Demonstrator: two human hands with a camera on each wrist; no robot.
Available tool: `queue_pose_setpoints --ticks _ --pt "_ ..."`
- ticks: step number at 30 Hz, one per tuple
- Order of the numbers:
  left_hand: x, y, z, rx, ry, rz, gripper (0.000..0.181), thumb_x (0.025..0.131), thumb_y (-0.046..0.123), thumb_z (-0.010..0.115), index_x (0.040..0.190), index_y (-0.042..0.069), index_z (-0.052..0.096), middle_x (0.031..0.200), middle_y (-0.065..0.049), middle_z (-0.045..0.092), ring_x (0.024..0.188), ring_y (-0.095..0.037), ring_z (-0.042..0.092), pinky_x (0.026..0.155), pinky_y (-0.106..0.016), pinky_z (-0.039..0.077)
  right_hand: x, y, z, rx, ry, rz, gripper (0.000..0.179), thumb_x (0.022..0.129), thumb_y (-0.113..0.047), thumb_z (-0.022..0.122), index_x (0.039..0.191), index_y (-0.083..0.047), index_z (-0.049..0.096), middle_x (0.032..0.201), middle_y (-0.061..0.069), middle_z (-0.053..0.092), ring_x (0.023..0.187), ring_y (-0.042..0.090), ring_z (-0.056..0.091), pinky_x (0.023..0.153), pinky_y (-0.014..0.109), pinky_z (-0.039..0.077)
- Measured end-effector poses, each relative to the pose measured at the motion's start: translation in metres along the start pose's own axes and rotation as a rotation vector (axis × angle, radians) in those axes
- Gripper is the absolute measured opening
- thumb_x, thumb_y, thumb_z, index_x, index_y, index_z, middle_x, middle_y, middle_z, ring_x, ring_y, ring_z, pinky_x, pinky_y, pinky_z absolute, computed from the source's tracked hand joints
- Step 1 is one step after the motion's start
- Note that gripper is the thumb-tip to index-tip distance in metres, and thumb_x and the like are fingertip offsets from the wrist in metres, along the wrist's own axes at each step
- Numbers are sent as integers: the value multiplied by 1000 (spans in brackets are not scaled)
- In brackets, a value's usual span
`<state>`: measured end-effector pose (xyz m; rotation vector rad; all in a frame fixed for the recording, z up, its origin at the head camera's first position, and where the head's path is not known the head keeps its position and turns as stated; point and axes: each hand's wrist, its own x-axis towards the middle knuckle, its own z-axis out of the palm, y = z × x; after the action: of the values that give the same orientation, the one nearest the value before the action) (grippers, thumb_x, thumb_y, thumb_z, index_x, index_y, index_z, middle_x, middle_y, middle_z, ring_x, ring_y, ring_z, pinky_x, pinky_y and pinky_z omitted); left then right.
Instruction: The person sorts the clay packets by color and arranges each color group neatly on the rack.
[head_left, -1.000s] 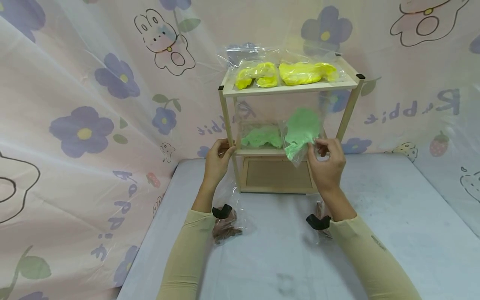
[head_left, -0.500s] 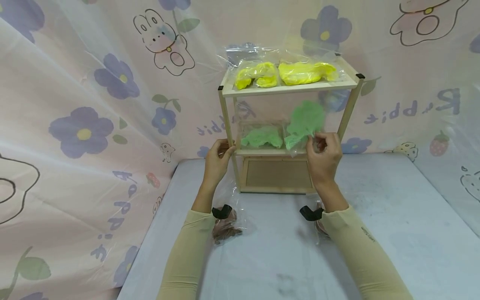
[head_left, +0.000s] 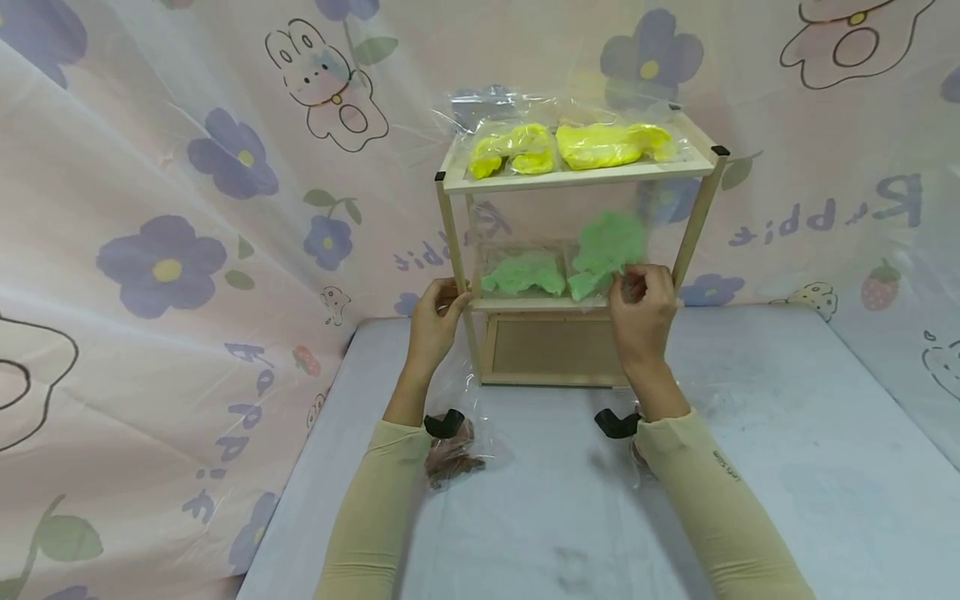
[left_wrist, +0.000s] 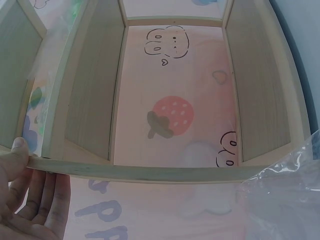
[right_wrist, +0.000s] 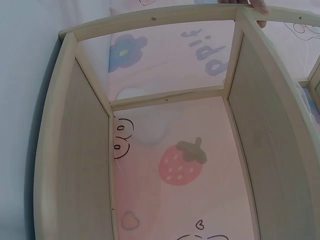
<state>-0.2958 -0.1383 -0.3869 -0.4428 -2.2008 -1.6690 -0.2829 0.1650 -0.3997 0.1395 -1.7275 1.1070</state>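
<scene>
A small wooden shelf rack (head_left: 577,179) stands ahead of me. My left hand (head_left: 433,321) holds its left front post beside the middle board (head_left: 525,306). In the left wrist view the thumb (left_wrist: 19,147) lies on one side of the post and the fingers lie on the other. My right hand (head_left: 643,312) pinches the lower edge of a clear bag of light-green, clay-like stuff (head_left: 611,242), which stands tilted up over the right of the middle board. Left of it on that board rests another green bag (head_left: 525,273).
Two clear bags with yellow lumps, a left one (head_left: 531,150) and a right one (head_left: 615,148), lie on the top board. On the white-covered table (head_left: 525,517), a bag of brown stuff (head_left: 453,454) sits near my left wrist, another mostly behind my right forearm. A patterned curtain (head_left: 247,67) hangs behind.
My right hand has moved a little left and inward, bringing the green bag from in front of the rack to over the middle board. The left hand stays on the post.
</scene>
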Motion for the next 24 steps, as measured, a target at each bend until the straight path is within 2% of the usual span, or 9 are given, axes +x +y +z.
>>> queue_pose_setpoints --ticks 6,13,21,24 --pt "0 0 0 15 -4 -8 33 105 17 72 132 1 65 122 -18 72 118 -33 70 108 -36 58 2 -2 1 -14 -56 65 12 99 5 70 110 10 69 96 26 63 80 31 56 73 29 41" --pt "0 -1 0 16 -4 -1 33 105 17 72 132 0 65 122 -19 72 119 -34 70 108 -37 58 0 -3 -7 -27 -140 48 21 98 4 70 118 11 68 102 28 61 87 37 55 78 34 43" --pt "0 -2 1 3 6 6 33 104 17 73 132 1 66 122 -19 72 118 -34 70 107 -36 59 -7 2 -28 44 -210 -58 25 99 4 69 124 8 70 112 24 67 94 32 63 83 15 49" --pt "1 -3 1 3 4 7 33 104 17 73 132 1 65 122 -18 72 118 -33 70 107 -35 59 -10 1 -36 70 -212 -100 25 99 4 70 124 8 71 110 23 69 96 35 66 89 14 51"
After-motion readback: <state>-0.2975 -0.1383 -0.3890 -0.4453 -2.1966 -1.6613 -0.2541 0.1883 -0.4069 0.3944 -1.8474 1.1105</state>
